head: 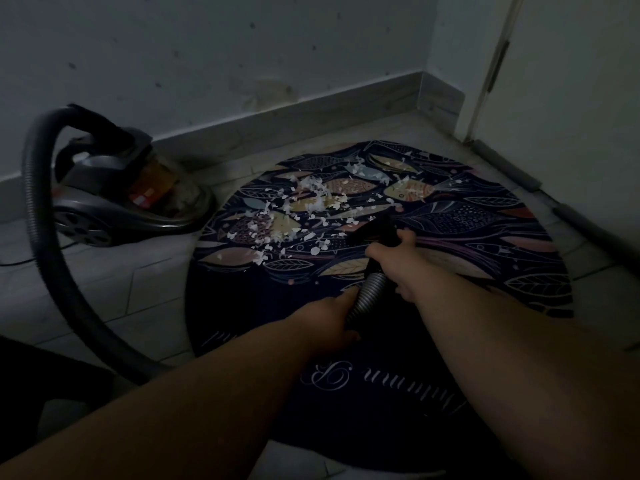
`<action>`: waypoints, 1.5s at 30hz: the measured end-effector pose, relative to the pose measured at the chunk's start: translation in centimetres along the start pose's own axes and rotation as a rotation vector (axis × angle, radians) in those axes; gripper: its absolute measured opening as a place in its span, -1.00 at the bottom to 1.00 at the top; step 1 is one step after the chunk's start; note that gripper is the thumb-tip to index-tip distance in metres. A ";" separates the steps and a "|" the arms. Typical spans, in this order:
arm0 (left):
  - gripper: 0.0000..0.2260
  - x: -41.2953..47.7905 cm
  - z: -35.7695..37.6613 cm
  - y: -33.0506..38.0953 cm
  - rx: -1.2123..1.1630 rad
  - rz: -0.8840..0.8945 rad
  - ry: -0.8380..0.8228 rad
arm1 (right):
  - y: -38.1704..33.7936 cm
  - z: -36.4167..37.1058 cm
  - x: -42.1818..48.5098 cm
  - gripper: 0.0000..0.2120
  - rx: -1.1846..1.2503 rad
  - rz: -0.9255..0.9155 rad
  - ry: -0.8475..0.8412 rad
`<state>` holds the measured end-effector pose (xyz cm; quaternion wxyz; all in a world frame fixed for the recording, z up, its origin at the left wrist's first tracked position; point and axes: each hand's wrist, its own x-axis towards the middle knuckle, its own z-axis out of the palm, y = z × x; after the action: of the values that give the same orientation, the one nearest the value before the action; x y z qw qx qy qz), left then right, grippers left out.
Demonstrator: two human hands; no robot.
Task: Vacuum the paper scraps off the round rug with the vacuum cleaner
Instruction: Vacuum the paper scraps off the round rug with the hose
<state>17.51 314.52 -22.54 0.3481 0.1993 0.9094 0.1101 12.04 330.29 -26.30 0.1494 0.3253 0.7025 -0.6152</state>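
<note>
Gripping the black nozzle (372,226) of the hose (371,289) with my right hand (394,259), fingers curled round it, I have my left hand (327,317) wrapped round the ribbed hose just nearer to me. The nozzle sits low over the round rug (460,216), at the near right edge of the paper scraps (304,206) scattered across the rug's far left part. The vacuum cleaner (114,192) stands on the tiled floor (104,292) left of the rug.

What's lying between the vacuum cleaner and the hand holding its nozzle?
Scattered white paper scraps on the round rug, seen in the head view, between the vacuum cleaner and the right hand.
</note>
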 end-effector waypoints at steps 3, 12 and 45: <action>-0.24 -0.8 0.4 -0.3 0.000 -0.006 0.007 | 0.3 0.5 -0.4 -0.17 -0.020 -0.006 -0.011; -0.25 -2.8 1.0 -2.4 -0.010 -0.027 0.017 | 0.9 2.8 -1.4 -0.23 -0.073 -0.037 -0.030; -0.27 -5.3 2.0 -6.1 -0.076 -0.032 0.082 | 1.4 7.3 -3.8 -0.33 -0.011 -0.048 0.042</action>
<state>20.68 306.84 -22.93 0.3197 0.1667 0.9211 0.1469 14.37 322.28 -26.56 0.1217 0.3203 0.7163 -0.6079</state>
